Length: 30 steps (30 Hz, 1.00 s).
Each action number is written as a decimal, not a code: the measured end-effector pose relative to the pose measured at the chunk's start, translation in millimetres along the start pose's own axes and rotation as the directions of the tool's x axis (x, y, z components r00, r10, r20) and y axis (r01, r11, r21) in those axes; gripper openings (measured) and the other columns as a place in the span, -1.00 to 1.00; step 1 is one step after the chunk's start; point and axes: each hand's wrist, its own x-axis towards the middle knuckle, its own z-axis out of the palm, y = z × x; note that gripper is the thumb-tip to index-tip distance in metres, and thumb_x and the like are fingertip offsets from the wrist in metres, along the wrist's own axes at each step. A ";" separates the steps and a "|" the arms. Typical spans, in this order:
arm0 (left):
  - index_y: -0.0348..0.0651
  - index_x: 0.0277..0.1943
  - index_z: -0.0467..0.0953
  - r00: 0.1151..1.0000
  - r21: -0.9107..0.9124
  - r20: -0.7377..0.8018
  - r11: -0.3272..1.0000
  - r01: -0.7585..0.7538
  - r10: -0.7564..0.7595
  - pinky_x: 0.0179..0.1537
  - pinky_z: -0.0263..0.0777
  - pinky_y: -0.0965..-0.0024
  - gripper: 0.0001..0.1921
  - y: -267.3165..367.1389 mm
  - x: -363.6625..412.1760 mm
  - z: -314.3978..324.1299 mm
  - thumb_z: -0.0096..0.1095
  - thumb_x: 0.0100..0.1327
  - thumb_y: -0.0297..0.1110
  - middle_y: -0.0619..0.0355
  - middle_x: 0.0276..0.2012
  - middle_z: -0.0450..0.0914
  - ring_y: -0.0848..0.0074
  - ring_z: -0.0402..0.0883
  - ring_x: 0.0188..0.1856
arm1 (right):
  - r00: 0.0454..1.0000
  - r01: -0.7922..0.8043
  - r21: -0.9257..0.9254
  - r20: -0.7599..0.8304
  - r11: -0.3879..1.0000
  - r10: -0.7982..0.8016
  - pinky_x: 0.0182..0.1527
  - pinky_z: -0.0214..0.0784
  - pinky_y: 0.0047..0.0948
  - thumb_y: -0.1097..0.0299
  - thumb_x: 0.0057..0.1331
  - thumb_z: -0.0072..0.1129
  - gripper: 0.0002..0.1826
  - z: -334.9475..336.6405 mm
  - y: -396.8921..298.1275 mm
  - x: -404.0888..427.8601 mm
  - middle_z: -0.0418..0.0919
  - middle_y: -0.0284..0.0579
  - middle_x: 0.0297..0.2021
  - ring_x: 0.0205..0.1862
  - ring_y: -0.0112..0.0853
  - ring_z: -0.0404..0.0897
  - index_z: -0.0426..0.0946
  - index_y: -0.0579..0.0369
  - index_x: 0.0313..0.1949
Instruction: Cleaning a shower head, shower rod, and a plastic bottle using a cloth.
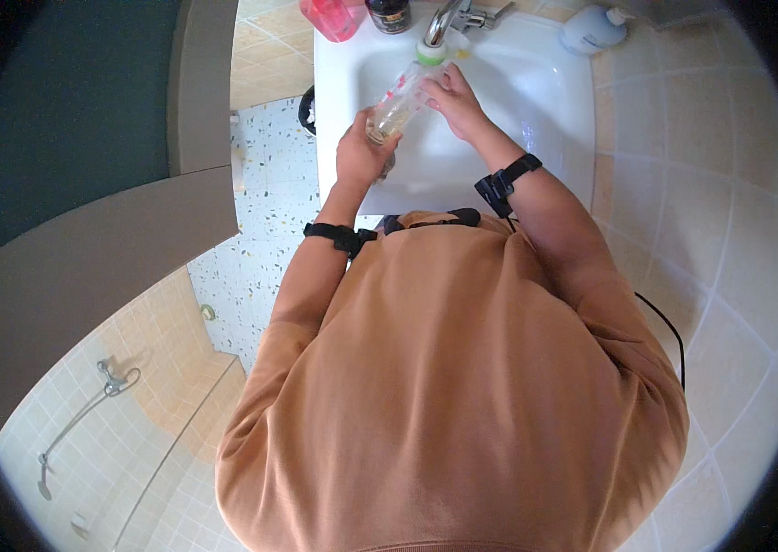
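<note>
A clear plastic bag or container (399, 103) with red markings is held at a slant over the left part of the white washbasin (499, 138). My left hand (363, 148) grips its lower end, where some pale brownish matter shows inside. At the upper end, my right hand (451, 100) holds its edge between thumb and fingers, just below the faucet (439, 27) with its green and white tip. Part of a dark, blurred item shows under my left hand; what it is, I cannot tell. Whether water is running is not clear.
A pink container (330, 17) and a dark jar (389, 14) stand on the basin's back left rim. A pale blue pump bottle (589, 31) is at the back right corner. Left of the basin, a black bin (307, 110) stands on the speckled floor. A tiled wall is close on the right.
</note>
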 end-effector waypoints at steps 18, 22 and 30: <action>-0.10 0.09 0.36 0.996 -0.010 -0.030 0.996 -0.084 0.083 -0.13 0.50 0.22 -0.36 0.9 -1.6 5.4 0.48 -0.05 -0.15 -0.11 -0.19 0.61 0.09 0.62 -0.15 | 0.993 -0.100 0.137 -0.051 0.986 0.107 -0.07 0.46 -0.24 0.35 0.25 0.17 -0.22 -0.5 -1.1 -0.5 0.36 -0.05 0.05 0.04 -0.30 0.44 -0.18 0.18 0.27; -0.10 0.10 0.36 0.991 -0.005 -0.035 0.992 -0.129 0.128 -0.12 0.49 0.22 -0.36 6.9 -0.7 10.0 0.49 -0.05 -0.16 -0.12 -0.18 0.61 0.09 0.62 -0.14 | 0.987 -0.080 0.132 -0.125 0.988 0.096 -0.10 0.47 -0.27 0.36 0.24 0.17 -0.19 -1.1 0.2 5.0 0.33 -0.03 0.07 0.03 -0.28 0.44 -0.22 0.22 0.27; -0.12 0.10 0.36 0.999 -0.073 0.023 0.997 -0.038 0.040 -0.16 0.51 0.24 -0.36 3.1 -0.2 1.7 0.49 -0.04 -0.18 -0.11 -0.17 0.61 0.12 0.63 -0.15 | 0.992 -0.111 0.080 -0.043 0.991 0.115 0.02 0.39 -0.23 0.34 0.29 0.10 -0.42 0.5 -3.6 -3.2 0.33 -0.16 0.11 0.09 -0.37 0.41 0.05 0.09 0.22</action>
